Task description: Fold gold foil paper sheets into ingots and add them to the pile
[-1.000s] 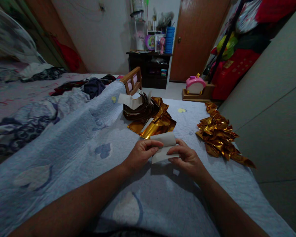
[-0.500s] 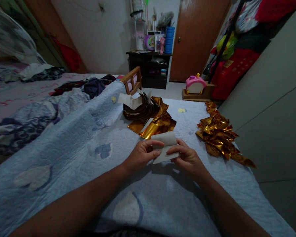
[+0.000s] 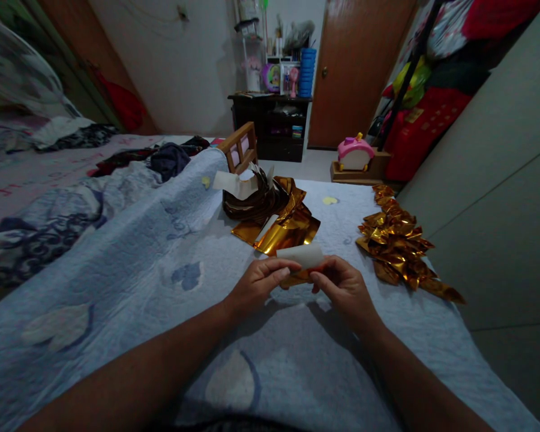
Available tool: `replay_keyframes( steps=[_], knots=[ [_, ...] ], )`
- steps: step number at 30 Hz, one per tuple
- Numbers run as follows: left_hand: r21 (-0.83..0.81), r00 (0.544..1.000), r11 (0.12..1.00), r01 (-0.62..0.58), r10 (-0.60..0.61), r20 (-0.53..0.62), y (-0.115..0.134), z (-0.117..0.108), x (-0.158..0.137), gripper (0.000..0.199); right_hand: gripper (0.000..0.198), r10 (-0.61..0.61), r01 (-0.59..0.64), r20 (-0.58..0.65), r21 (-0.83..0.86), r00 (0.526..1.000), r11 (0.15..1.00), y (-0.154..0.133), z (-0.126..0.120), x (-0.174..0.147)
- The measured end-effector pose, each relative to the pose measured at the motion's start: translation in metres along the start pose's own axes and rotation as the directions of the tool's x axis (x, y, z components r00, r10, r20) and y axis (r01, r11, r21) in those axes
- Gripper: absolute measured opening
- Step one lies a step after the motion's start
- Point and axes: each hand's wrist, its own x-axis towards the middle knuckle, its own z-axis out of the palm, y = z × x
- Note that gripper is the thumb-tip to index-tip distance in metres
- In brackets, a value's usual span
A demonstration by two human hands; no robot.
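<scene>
The left forearm [image 3: 139, 366] and right forearm [image 3: 418, 372] are angled inward from the lower corners. The left hand [image 3: 260, 281] and right hand [image 3: 345, 283] are held near each other, apart. The left index finger [image 3: 287, 264] is stretched rightward, with the left thumb [image 3: 278, 276] laid just below. The right thumb [image 3: 324, 284] is pointed leftward; the right fingers are bent.

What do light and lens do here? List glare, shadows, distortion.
Head view: dim light, glints on the crumpled gold foil at right; head view: soft shadows on the quilt below the left hand and right hand; head view: fan at the left edge smeared, door slanting, likely wide-lens stretch.
</scene>
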Motion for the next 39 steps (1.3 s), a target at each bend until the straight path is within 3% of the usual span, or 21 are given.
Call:
replay_keyframes(
  steps=[4, 7, 12, 17, 24, 39],
  knots=[
    [-0.045, 0.999, 0.999, -0.004, 0.006, 0.049, -0.002, -0.002, -0.002, 0.043, 0.031, -0.013, 0.013, -0.038, 0.013, 0.999, 1.0, 0.003, 0.002, 0.0],
    [0.034, 1.0, 0.999, 0.011, -0.011, 0.017, -0.005, 0.0, -0.001, 0.041, 0.031, -0.029, 0.03, -0.039, 0.032, 0.999, 0.999, 0.005, 0.004, 0.0],
    [0.069, 0.998, 0.998, -0.006, 0.01, -0.063, -0.005, 0.008, 0.002, 0.019, 0.036, -0.054, 0.058, -0.038, 0.12, 0.998, 0.991, 0.007, 0.009, 0.001],
    [0.009, 0.995, 1.0, -0.007, 0.008, -0.095, -0.002, 0.01, 0.003, 0.014, 0.055, -0.001, 0.008, -0.041, 0.174, 0.999, 0.985, 0.006, 0.008, 0.002],
    [-0.026, 0.996, 0.999, -0.032, 0.029, -0.088, -0.002, 0.009, 0.004, 0.013, 0.025, 0.042, -0.041, 0.042, -0.038, 0.998, 0.998, -0.002, 0.002, 0.001],
    [-0.094, 0.996, 0.995, -0.023, 0.015, -0.088, -0.007, 0.011, 0.004, 0.021, 0.024, 0.012, -0.011, 0.012, -0.09, 1.0, 0.996, -0.005, 0.003, -0.002]
  ],
)
